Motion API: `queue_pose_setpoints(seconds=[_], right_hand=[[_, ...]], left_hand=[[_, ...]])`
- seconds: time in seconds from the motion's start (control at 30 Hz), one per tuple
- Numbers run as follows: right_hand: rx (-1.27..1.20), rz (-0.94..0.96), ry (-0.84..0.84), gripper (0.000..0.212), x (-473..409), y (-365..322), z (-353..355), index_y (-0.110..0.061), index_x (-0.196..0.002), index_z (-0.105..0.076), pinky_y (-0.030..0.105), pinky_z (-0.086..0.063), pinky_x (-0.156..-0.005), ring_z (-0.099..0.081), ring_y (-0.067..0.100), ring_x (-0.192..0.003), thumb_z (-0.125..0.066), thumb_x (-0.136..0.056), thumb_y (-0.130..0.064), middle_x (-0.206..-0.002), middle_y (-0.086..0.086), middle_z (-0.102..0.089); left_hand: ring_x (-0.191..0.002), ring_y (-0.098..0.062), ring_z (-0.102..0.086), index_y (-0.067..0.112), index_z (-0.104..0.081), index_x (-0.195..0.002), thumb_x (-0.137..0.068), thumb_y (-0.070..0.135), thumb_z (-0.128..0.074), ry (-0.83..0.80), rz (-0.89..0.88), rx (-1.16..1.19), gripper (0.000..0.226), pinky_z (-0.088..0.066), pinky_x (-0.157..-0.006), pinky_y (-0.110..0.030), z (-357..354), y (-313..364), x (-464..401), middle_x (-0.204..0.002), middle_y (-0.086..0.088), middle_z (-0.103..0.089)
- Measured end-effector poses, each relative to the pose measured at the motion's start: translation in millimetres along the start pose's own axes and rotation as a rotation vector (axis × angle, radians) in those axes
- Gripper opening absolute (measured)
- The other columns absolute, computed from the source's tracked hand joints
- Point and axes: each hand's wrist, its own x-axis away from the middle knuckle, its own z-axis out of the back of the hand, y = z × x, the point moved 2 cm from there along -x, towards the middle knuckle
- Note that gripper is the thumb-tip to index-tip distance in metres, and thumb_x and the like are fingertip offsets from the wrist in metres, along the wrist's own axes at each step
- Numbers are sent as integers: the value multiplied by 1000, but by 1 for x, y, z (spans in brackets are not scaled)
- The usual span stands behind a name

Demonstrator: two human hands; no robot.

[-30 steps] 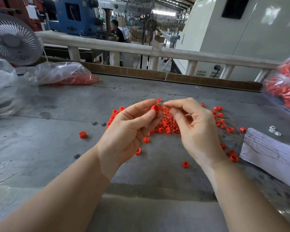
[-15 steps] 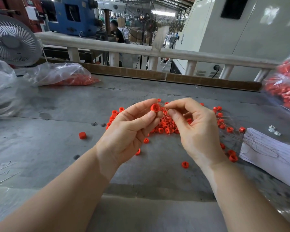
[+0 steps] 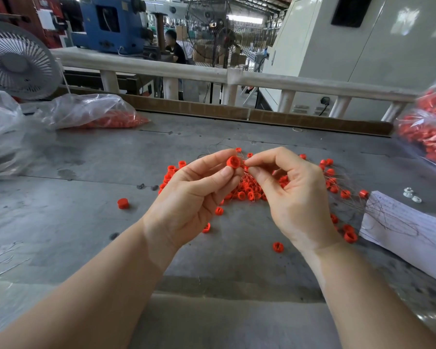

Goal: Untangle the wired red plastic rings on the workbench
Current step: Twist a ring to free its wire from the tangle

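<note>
I am holding one red ring (image 3: 233, 162) in my left hand (image 3: 199, 195) grip above the tangled pile (image 3: 247, 191) on the counter (image 3: 61, 222); my right hand (image 3: 291, 197) is pinching its wire. Next: probably drawing the wire free, gently.

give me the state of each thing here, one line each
left hand: raised, pinches one red ring
held red ring: off the workbench, opening toward the camera
right hand: raised, fingertips pinch thin wire beside that ring
ring pile: on the workbench, still tangled in wire
stray ring: lying alone, left of the pile
left plastic bag: lying down, red parts inside
desk fan: blades look still
</note>
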Motion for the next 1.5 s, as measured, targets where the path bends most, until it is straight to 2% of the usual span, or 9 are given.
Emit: queue_pose_setpoints(seconds=[0.2,0.43,0.87,1.1,1.5], right_hand=[[-6,-5,6,8,0,0,0,-8,-84,-68,6,-38,-70,-57,-2,-74,-65,-84,-1,-78,-2,-66],[-54,-39,-2,13,-1,-2,0,-14,-84,-66,5,-39,-67,-58,-4,-75,-65,-84,-1,-79,-11,-64],[-70,-62,-27,12,0,-2,-3,-12,-83,-67,4,-38,-70,-58,-6,-75,-64,-84,0,-78,-10,-64],[-62,-62,-42,11,0,-2,-2,-12,-84,-67,5,-39,-70,-58,-5,-76,-64,-85,-1,-79,-10,-65],[-49,-42,-49,11,-1,-4,-3,-11,-84,-68,5,-38,-70,-58,-3,-77,-64,-85,-1,-79,-5,-66]], left_hand=[[-74,-12,-71,8,-77,-80,-67,-2,-58,30,36,29,25,-55,-64,-16,1,0,-1,-80,-7,-72],[-72,-10,-70,10,-77,-80,-68,0,-59,35,52,30,24,-55,-62,-16,2,0,0,-78,-6,-72],[-73,-11,-71,11,-78,-79,-67,-1,-58,29,75,17,25,-55,-62,-16,0,2,1,-78,-6,-73],[-63,-9,-69,11,-78,-75,-67,9,-60,59,73,11,20,-54,-57,-15,-1,4,1,-72,-8,-72],[-71,-11,-71,9,-78,-77,-70,7,-59,73,63,49,20,-55,-60,-15,0,3,1,-75,-7,-72]])
